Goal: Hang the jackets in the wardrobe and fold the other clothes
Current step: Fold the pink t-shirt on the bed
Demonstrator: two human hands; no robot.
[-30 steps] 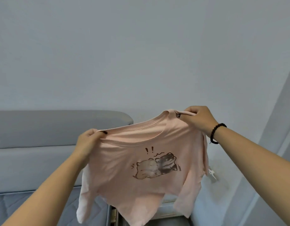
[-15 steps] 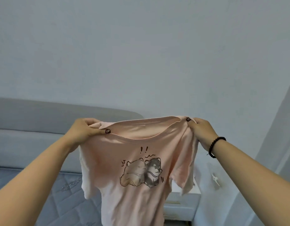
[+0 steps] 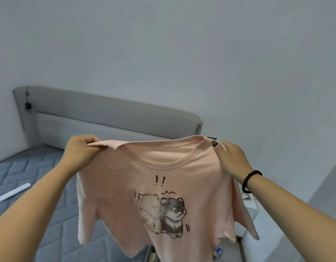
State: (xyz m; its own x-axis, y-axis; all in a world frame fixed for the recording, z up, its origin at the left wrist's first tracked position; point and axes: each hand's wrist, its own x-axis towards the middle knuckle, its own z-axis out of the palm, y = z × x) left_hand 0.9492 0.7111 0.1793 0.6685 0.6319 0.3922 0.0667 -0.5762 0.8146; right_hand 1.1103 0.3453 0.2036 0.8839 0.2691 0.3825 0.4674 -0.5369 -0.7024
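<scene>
Hands [image 3: 82, 150] [image 3: 232, 160] on T-shirt [image 3: 163, 186] shoulders

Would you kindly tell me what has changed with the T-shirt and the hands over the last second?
The hands drew apart, spreading the T-shirt flatter, so its print now faces the camera squarely. The left hand shifted outward from the collar to the shoulder. The view swung left, showing more of the bed. Unchanged: both the left and the right hand still grip the shoulders, shirt held in the air.
</scene>
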